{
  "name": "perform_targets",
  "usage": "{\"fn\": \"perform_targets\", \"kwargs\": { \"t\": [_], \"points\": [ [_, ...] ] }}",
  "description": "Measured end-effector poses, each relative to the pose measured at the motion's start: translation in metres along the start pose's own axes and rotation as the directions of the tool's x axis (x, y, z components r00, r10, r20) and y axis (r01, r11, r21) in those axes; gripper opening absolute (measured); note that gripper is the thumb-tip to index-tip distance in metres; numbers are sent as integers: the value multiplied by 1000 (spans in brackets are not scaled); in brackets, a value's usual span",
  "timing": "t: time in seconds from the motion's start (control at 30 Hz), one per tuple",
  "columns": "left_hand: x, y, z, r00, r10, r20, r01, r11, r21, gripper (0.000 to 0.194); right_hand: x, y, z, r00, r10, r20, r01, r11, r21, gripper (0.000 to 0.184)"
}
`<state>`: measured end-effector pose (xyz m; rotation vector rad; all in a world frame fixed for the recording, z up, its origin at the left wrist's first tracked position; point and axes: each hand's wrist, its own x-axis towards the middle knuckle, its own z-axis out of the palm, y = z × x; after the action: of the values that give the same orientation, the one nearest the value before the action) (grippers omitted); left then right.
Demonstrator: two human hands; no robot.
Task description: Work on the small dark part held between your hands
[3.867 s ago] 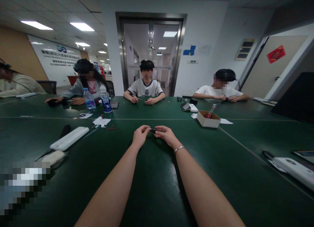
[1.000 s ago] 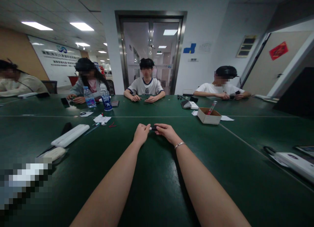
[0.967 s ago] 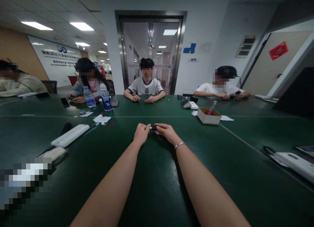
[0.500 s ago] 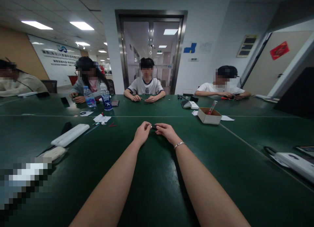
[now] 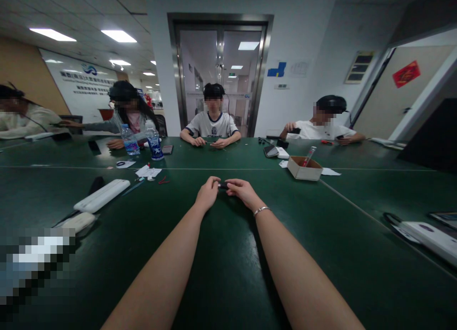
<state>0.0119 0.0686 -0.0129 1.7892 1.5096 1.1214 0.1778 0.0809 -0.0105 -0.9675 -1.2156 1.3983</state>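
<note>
Green tabletop (image 5: 321, 273) spreads beneath an open box (image 5: 303, 173). Left of the box, a small dark object (image 5: 223, 185) lies pinched between the right hand's (image 5: 245, 193) fingertips and, at its other end, the left hand's (image 5: 207, 195). Left forearm (image 5: 157, 263) and right forearm (image 5: 303, 263) converge, the hands turned inward, bracelet (image 5: 262, 210) around the right wrist.

Behind the green table (image 5: 228, 282), a pale wall (image 5: 300, 30) holds metal-framed double glass doors (image 5: 220, 77), and to the right a beige door (image 5: 424, 96) carries a red paper (image 5: 406, 74). On the left, a white sign board (image 5: 83, 89) with dark lettering stands beside a brown wall (image 5: 17, 63). Rectangular lights (image 5: 119, 36) shine from a tiled ceiling (image 5: 89, 8), and a dark chair (image 5: 162, 125) stands beyond the table's far edge.
</note>
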Motion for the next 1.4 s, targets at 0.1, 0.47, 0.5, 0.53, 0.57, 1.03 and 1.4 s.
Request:
{"fn": "perform_targets", "kwargs": {
  "t": [0.1,0.47,0.5,0.53,0.57,1.03,1.4],
  "points": [
    [0,0,0,1000,15,-11,-15,1000,-10,32,0,1,0,1000,-5,-3,5,1000,1,16],
    [-2,-1,0,999,-4,41,6,999,-53,36,-2,-3,1,1000,5,15,-5,1000,-11,16],
    [-2,0,-1,999,5,38,-3,999,-55,34,-2,-3,1,1000,2,16,-2,1000,-9,16],
    [-2,0,-1,999,14,34,-12,998,-56,32,-2,-3,1,1000,0,15,0,1000,-8,15],
    [-3,0,-1,999,19,33,-17,998,-60,31,-2,-3,1,1000,1,15,-1,1000,-8,15],
    [-2,3,0,999,30,-22,-31,998,-56,28,-5,-6,2,999,11,37,-11,1000,-4,16],
    [-3,3,-1,1000,-12,5,12,993,-115,35,-5,-5,2,998,0,65,-1,1000,6,16]
  ]
}}
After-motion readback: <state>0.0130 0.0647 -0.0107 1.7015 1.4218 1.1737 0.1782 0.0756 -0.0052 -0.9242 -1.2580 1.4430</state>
